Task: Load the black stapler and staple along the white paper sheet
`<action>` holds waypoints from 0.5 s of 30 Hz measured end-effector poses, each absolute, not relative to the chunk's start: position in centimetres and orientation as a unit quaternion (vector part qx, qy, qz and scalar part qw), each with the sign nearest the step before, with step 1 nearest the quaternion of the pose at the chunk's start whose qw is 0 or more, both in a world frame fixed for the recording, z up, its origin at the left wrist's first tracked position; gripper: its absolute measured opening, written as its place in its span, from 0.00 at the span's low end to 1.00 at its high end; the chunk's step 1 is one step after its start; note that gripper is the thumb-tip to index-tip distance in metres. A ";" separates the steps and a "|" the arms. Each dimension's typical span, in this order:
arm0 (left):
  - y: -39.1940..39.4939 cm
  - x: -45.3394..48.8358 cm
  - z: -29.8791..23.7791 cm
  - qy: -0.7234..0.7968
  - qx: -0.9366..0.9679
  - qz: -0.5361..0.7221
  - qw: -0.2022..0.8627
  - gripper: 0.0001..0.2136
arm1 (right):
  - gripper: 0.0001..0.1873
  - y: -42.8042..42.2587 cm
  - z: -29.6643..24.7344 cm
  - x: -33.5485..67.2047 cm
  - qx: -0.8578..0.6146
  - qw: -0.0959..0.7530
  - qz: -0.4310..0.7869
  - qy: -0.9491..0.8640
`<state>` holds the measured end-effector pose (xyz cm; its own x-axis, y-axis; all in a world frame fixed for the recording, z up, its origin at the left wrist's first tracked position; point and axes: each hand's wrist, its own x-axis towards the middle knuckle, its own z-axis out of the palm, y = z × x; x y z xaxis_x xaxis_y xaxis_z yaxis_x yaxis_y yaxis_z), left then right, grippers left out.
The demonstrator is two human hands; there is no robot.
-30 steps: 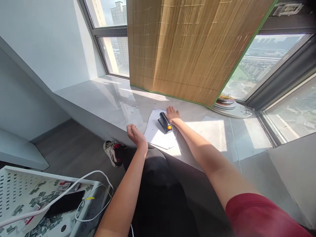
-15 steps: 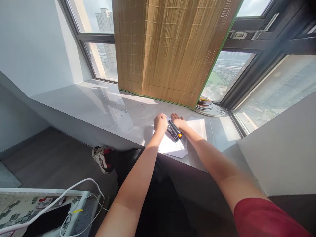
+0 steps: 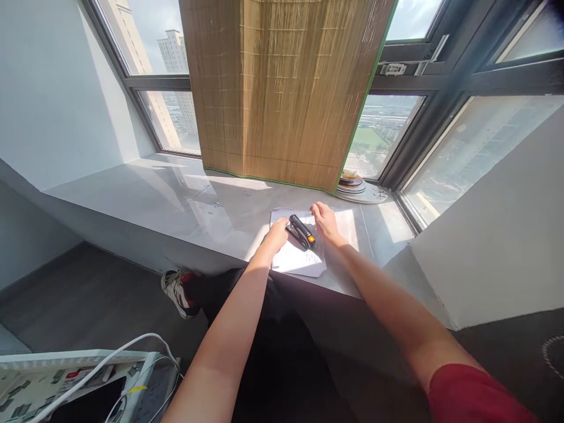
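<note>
On the pale window ledge lie white paper sheets (image 3: 293, 261), with some writing near the lower right. A black stapler-like tool (image 3: 302, 231) with an orange patch at its near end rests on them. My left hand (image 3: 277, 234) is over the sheets' left side, fingers closed against the tool's far-left end; whatever is inside them is hidden. At the right edge of the sheets is my right hand (image 3: 325, 220), fingers curled in, apart from the tool; what they hold, if anything, does not show.
A bamboo blind (image 3: 282, 94) hangs down to the ledge (image 3: 145, 194). Behind its right corner stand stacked plates (image 3: 359, 189). Dark window frames border the ledge. At lower left are a white cart (image 3: 74, 355) and a white cable (image 3: 114, 346). One shoe (image 3: 176, 291) shows below.
My left hand has come down and left beside the tool. My right hand has gone from lying flat to curled and drawn off the tool's side. The whole view has turned slightly right.
</note>
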<state>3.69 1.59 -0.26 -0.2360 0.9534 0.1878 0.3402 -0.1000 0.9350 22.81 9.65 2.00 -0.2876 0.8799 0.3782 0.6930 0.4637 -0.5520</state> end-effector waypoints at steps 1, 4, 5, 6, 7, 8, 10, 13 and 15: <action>1.6 3.6 -0.3 0.599 0.536 0.505 0.313 0.11 | 0.28 8.7 1.8 23.6 -0.470 0.338 0.170 -0.797; 1.5 3.4 -0.5 0.601 0.530 0.505 0.322 0.11 | 0.22 6.3 0.7 25.4 -0.397 0.294 0.222 -0.841; 1.4 3.4 -0.6 0.596 0.535 0.508 0.317 0.11 | 0.21 5.7 0.4 25.7 -0.391 0.275 0.222 -0.850; 1.3 3.3 -0.6 0.590 0.541 0.513 0.310 0.12 | 0.20 5.4 0.2 25.9 -0.391 0.262 0.217 -0.855; 1.2 3.3 -0.6 0.583 0.547 0.519 0.302 0.12 | 0.18 5.1 0.1 26.0 -0.394 0.257 0.211 -0.857; 1.1 3.3 -0.6 0.576 0.552 0.525 0.296 0.11 | 0.16 5.1 0.0 26.0 -0.398 0.260 0.204 -0.856; 0.9 3.3 -0.4 0.566 0.559 0.535 0.284 0.10 | 0.12 5.2 0.1 26.0 -0.405 0.285 0.193 -0.847; 0.5 3.3 -0.1 0.565 0.550 0.554 0.266 0.10 | 0.13 5.5 0.3 26.0 -0.408 0.335 0.203 -0.825; 0.1 3.3 0.3 0.568 0.534 0.568 0.264 0.12 | 0.14 5.7 0.4 26.1 -0.405 0.362 0.230 -0.808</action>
